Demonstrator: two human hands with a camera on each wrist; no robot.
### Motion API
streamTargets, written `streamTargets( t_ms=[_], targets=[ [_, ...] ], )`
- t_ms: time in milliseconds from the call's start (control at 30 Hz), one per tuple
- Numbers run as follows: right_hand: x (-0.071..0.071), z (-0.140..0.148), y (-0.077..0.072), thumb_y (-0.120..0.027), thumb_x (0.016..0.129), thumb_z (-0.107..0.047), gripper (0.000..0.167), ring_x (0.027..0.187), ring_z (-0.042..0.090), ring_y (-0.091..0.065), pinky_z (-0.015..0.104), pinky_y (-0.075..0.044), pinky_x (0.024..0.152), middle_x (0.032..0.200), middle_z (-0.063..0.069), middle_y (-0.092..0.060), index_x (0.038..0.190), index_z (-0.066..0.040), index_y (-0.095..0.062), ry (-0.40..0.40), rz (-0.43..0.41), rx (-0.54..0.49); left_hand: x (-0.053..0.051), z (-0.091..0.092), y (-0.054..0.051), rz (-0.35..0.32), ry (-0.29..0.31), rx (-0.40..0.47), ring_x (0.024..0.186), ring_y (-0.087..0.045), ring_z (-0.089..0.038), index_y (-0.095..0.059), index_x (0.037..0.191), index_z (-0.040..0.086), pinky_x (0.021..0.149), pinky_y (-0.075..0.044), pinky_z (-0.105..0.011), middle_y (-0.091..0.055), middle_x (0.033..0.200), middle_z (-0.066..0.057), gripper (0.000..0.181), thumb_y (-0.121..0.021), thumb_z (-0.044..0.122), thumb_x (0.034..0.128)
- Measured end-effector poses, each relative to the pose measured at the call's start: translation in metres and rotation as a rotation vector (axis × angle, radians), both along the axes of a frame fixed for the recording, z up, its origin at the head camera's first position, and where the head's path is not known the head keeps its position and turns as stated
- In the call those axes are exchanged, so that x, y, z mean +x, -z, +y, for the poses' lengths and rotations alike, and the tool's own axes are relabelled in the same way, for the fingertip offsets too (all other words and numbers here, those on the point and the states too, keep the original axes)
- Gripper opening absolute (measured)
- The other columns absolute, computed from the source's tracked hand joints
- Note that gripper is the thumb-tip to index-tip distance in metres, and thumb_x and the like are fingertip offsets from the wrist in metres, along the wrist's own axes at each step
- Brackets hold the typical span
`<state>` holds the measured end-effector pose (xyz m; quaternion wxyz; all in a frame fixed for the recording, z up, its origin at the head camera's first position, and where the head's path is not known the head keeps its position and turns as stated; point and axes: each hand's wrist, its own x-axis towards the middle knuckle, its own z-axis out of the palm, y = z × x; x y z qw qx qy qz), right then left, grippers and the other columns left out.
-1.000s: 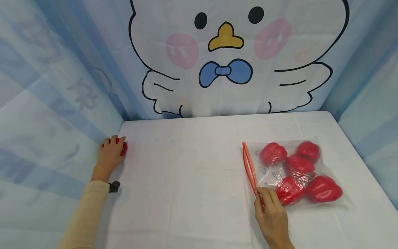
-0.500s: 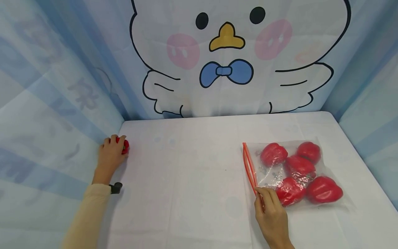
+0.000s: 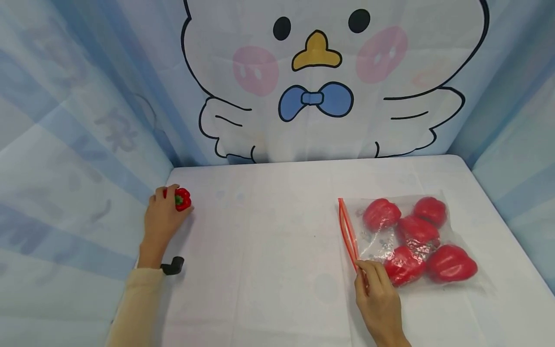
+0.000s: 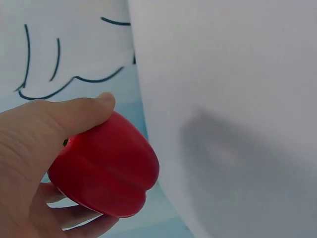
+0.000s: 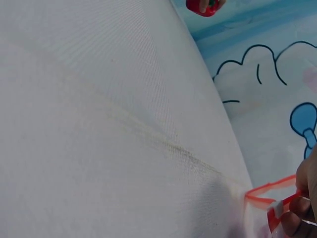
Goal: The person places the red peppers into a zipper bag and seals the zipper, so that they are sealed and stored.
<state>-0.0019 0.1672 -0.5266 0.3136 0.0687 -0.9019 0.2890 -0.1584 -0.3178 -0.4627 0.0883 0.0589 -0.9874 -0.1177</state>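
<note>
A red bell pepper [image 3: 183, 199] with a green stem is in my left hand [image 3: 162, 221], at the far left of the table. In the left wrist view the thumb lies over the top of the pepper [image 4: 106, 168] and the fingers curl beneath, clear of the tabletop. On the right lies a transparent zip bag [image 3: 367, 246] with several red bell peppers [image 3: 418, 231] inside. My right hand [image 3: 380, 301] pinches the near end of its orange-red zip edge [image 3: 346, 229]. The right wrist view shows the fingers gripping that orange strip [image 5: 270, 187]; most of the hand is cut off there.
The white-covered table [image 3: 269, 250] stretches between the two hands. Blue patterned curtains [image 3: 73, 159] stand along the sides. Behind the table hangs a backdrop [image 3: 329, 140] printed with a cartoon bird. A dark device [image 3: 173, 266] is strapped to my left wrist.
My left hand has moved a little to the right with the bell pepper, and more of the pepper and its stem now shows. The right hand and the bag have stayed put.
</note>
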Motion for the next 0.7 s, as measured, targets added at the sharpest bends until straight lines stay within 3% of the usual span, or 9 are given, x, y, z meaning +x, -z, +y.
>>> streamTargets(
  t_ms=[267,400,600,700],
  targets=[
    [0.001,-0.001,0.001,-0.084,0.068,0.017,0.043,0.070,0.015,-0.062,0.015,-0.056,0.063,0.099,0.013,-0.069,0.106,-0.001,-0.074,0.002,-0.014,0.005,0.012,0.029,-0.003,0.006,-0.048,0.180,0.136,-0.046,-0.052,-0.040,0.151,0.004,0.097,-0.055,-0.068,-0.042,0.151,-0.031,0.077,-0.082,0.023,0.0899],
    [-0.001,0.000,0.002,-0.083,0.068,0.016,0.043,0.070,0.015,-0.062,0.016,-0.055,0.062,0.098,0.012,-0.069,0.106,-0.002,-0.075,-0.005,0.002,0.001,0.015,0.042,0.006,0.025,-0.055,0.320,0.138,-0.048,-0.047,-0.039,0.153,0.005,0.100,-0.055,-0.065,-0.044,0.152,-0.027,0.077,-0.081,0.027,0.0912],
    [-0.001,0.000,0.002,-0.082,0.068,0.017,0.043,0.070,0.016,-0.062,0.017,-0.056,0.063,0.098,0.012,-0.069,0.106,-0.001,-0.074,-0.006,0.006,-0.004,0.021,0.065,0.021,0.061,-0.072,0.603,0.144,-0.045,-0.038,-0.038,0.156,0.008,0.104,-0.054,-0.063,-0.046,0.156,-0.018,0.081,-0.081,0.033,0.0915],
    [-0.001,-0.001,0.002,-0.081,0.069,0.016,0.042,0.071,0.016,-0.062,0.016,-0.055,0.064,0.098,0.012,-0.069,0.106,-0.002,-0.074,-0.007,0.002,-0.009,0.024,0.080,0.028,0.059,-0.085,0.686,0.147,-0.042,-0.036,-0.037,0.156,0.011,0.105,-0.054,-0.061,-0.046,0.157,-0.015,0.082,-0.081,0.034,0.0910]
  ],
)
